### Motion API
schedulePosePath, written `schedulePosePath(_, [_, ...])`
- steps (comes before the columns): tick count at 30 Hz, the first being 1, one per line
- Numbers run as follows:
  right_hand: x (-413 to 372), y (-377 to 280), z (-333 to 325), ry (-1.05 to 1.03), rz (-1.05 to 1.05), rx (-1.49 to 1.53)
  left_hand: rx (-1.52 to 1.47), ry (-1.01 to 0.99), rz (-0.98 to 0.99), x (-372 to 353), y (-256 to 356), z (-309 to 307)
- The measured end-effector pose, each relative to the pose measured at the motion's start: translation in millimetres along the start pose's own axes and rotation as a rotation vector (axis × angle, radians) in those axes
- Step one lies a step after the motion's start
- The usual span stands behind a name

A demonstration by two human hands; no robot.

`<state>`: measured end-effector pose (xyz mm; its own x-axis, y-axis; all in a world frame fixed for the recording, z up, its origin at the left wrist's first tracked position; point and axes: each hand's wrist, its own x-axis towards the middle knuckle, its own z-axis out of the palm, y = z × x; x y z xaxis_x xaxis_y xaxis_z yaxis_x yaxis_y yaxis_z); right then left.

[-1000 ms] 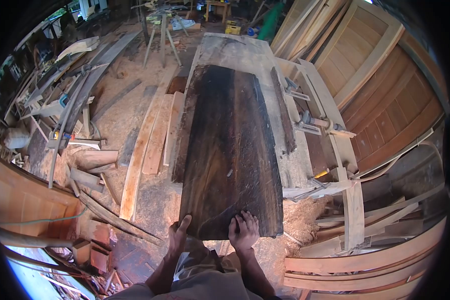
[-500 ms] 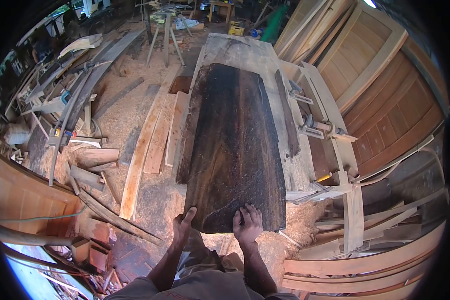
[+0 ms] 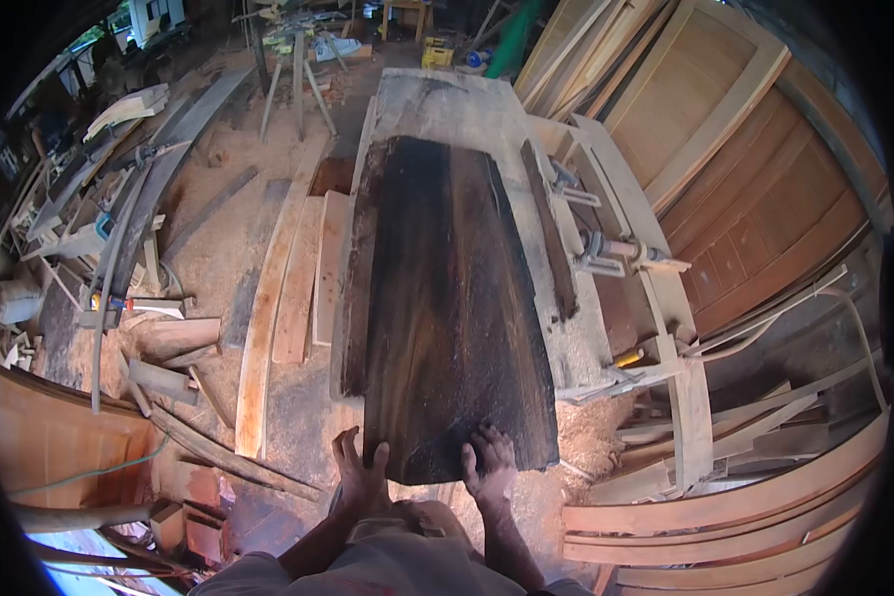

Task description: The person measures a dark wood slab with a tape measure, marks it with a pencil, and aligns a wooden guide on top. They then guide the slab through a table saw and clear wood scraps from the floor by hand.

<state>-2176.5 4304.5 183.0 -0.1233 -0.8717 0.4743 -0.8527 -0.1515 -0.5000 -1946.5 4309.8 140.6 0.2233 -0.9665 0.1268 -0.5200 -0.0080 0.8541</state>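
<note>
A long dark wooden slab (image 3: 452,308) with rough edges lies on a pale, worn workbench (image 3: 437,94), its near end sticking out over the bench's front. At the slab's near left corner is my left hand (image 3: 364,479), fingers spread and raised, the thumb close to or touching the edge. My right hand (image 3: 489,469) rests on top of the near end, fingers apart, the heel of the hand past the edge. Beside the slab's far right edge, a narrow dark strip of wood (image 3: 549,233) lies on the bench.
Clamps (image 3: 606,250) sit along the bench's right side, with a yellow-handled tool (image 3: 628,357) nearer me. Long planks (image 3: 273,328) lie to the left on the sawdust-covered floor. Wooden door panels (image 3: 700,99) lean at the right; curved boards (image 3: 725,521) are stacked at the lower right.
The slab's near end has come slightly toward me. My left hand has loosened from its edge and spread its fingers; my right hand's fingers have straightened. The view has shifted a little.
</note>
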Motion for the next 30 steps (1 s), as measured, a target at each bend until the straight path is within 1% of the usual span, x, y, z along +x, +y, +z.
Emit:
schedulePosePath(2, [-3.4, -0.1, 0.2, -0.011, 0.043, 0.083, -0.065, -0.041, 0.041, 11.4, 9.3, -2.2])
schedulePosePath(3, [-3.3, -3.2, -0.2, -0.004, 0.024, 0.054, -0.091, -0.073, 0.051, 7.9, 11.4, -5.3])
schedulePosePath(4, [-4.3, -6.1, -1.2, -0.001, 0.009, 0.023, -0.108, -0.068, 0.017, 7.4, 11.8, -5.7])
schedulePosePath(8, [-5.1, 0.2, 1.5, 0.025, -0.044, -0.020, -0.156, 0.064, -0.026, 8.5, 6.7, 3.9])
schedulePosePath(10, [-12.4, -3.6, 6.4, 0.047, -0.003, -0.010, -0.138, 0.116, -0.027, 3.3, 7.5, 6.5])
schedulePosePath(11, [-5.5, 0.0, 7.1, 0.067, -0.004, -0.015, -0.152, 0.155, -0.021, 9.2, 8.9, 15.0])
schedulePosePath(12, [-3.9, 0.3, 7.4, 0.090, -0.025, -0.035, -0.205, 0.178, 0.039, 12.0, 4.5, 18.6])
schedulePosePath(14, [-4.4, 3.8, 10.7, 0.107, -0.042, -0.033, -0.195, 0.199, 0.045, 11.6, -4.9, 24.8])
schedulePosePath(18, [5.8, 4.5, 12.9, 0.100, -0.048, -0.046, -0.203, 0.196, -0.018, 19.5, 3.7, 27.4])
schedulePosePath(24, [27.0, 5.5, 21.4, 0.116, -0.046, -0.038, -0.106, 0.216, 0.085, 41.6, -10.0, 38.7])
schedulePosePath(27, [32.4, 7.6, 25.3, 0.121, -0.048, -0.045, -0.113, 0.188, 0.027, 45.0, -5.9, 39.6])
schedulePosePath(30, [35.1, 10.1, 28.9, 0.119, -0.049, -0.053, -0.112, 0.193, 0.071, 50.6, -5.5, 38.9])
